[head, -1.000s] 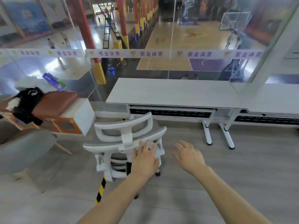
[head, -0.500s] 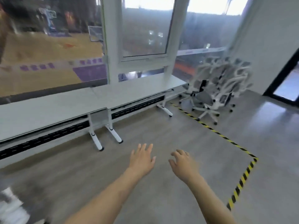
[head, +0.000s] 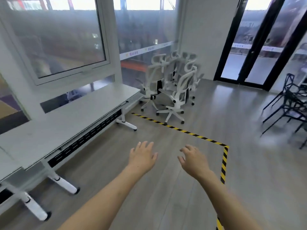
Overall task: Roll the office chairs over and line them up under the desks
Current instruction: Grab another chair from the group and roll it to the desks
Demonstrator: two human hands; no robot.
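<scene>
Standing clustered in the floor's far corner, white office chairs [head: 172, 83] are sitting beyond striped floor tape [head: 182, 131], past the desk [head: 69, 117] end, black chairs [head: 289, 103] stacked rightward, left hand [head: 142, 156] and right hand [head: 193, 159] hovering open, empty.

You stand on grey wood-look floor [head: 166, 188]. At ten o'clock the white worktop [head: 69, 120] runs bare along the window; at twelve, white office chairs [head: 176, 90] cluster beyond striped tape [head: 182, 131].
</scene>
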